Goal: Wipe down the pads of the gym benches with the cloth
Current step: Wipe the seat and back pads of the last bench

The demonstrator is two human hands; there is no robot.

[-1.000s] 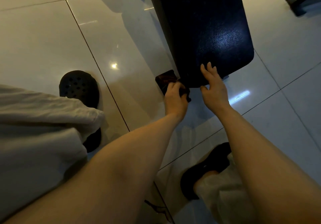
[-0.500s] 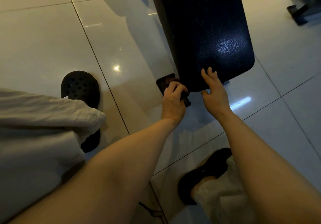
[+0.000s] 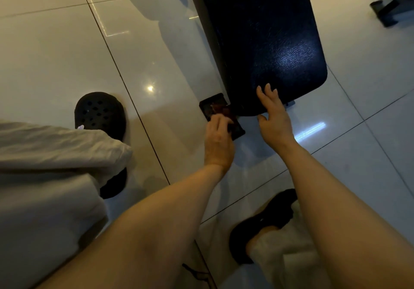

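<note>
A black padded bench pad [image 3: 264,42] is seen from above, running from the far edge toward the near centre, over a glossy tiled floor [image 3: 56,53]. The right hand [image 3: 274,118] is laid on the pad's rounded near end, its fingers [image 3: 267,91] spread apart and flat on the vinyl, with the thumb below the pad's edge. The left hand [image 3: 218,142] is held just left of that end, below the pad's corner, its fingers [image 3: 220,120] curled down onto a dark reddish cloth [image 3: 220,109]. The cloth seems to be lying against a dark flat plate [image 3: 215,107] by the pad's near left corner; whether it is actually gripped cannot be told. Black perforated clogs are worn: the left clog [image 3: 99,114] is seen at the left beyond a light trouser leg [image 3: 44,165], the right clog [image 3: 262,219] near the bottom. A dark frame foot [image 3: 384,10] is visible far right.
</note>
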